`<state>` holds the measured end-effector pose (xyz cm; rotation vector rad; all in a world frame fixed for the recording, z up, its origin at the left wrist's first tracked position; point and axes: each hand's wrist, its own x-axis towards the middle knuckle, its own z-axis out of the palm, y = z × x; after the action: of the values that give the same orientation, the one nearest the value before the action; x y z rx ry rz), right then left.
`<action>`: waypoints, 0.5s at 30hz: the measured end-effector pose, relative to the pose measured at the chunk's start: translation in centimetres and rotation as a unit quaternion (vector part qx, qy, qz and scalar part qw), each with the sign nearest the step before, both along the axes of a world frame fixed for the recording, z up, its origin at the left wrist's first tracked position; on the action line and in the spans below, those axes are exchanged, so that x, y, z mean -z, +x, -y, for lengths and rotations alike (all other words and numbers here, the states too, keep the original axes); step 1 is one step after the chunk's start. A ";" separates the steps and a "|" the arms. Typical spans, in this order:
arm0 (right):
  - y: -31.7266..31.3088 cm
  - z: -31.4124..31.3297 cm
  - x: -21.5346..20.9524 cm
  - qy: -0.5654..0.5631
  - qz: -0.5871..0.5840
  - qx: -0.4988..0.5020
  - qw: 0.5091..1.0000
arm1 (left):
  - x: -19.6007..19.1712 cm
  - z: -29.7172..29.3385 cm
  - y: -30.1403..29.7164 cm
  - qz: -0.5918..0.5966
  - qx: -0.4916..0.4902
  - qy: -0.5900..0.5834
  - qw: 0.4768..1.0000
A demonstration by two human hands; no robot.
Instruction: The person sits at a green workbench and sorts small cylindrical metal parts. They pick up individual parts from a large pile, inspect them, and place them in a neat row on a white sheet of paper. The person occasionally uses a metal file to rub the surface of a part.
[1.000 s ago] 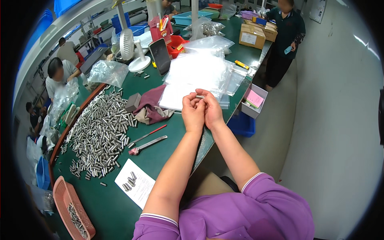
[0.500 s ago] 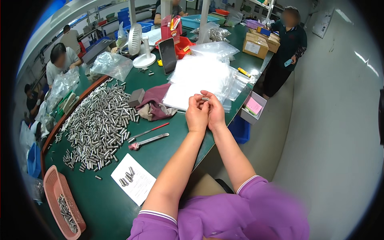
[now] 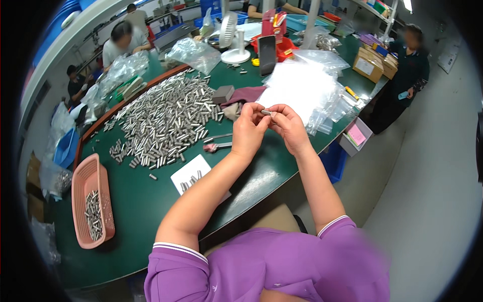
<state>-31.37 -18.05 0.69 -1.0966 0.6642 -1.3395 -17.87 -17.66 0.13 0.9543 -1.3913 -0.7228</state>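
A small silvery metal pin (image 3: pixel 266 112) sits between my two hands, above the table in front of the white sheets. My left hand (image 3: pixel 248 132) pinches one end with thumb and forefinger. My right hand (image 3: pixel 290 129) has its fingertips closed on the other end, and its lower fingers are partly hidden. To the left spreads a big heap of similar metal pins (image 3: pixel 168 118). Several more pins lie on a sheet of printed paper (image 3: pixel 199 165) beside my left forearm. A tool with a pinkish-red end (image 3: pixel 211 148) and a thin metal tool (image 3: pixel 217 136) run behind my left wrist.
A pink basket (image 3: pixel 80 211) holding pins stands at the near left. Beyond my hands are white sheets and clear bags (image 3: pixel 297 88), a maroon cloth (image 3: pixel 249 94), a grey block (image 3: pixel 223 94), a phone (image 3: pixel 267 55) and a white fan (image 3: pixel 235 55). A person (image 3: pixel 402 75) stands far right.
The view has swung left, so the table's contents sit further right. My hands have drawn slightly apart, and the pin now shows more fully between the fingertips of both.
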 end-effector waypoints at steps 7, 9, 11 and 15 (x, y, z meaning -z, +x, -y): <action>7.1 -1.8 -1.7 -0.133 -0.086 -0.085 0.984 | -4.3 -4.4 9.8 -0.079 0.078 0.110 0.988; 9.1 -3.2 -2.0 -0.163 -0.143 -0.075 0.973 | -4.7 -6.2 12.9 -0.048 0.078 0.136 0.987; 10.1 -4.4 -1.6 -0.250 -0.256 -0.029 0.933 | -4.1 -8.1 14.9 -0.018 0.080 0.124 0.989; 9.0 -6.1 -0.1 -0.296 -0.399 -0.028 0.867 | -3.5 -11.6 18.7 0.261 -0.008 0.108 0.959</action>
<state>-22.37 -11.97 0.83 -2.2144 0.8124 -1.0186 0.88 -6.04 3.60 1.3967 -1.7817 -0.6441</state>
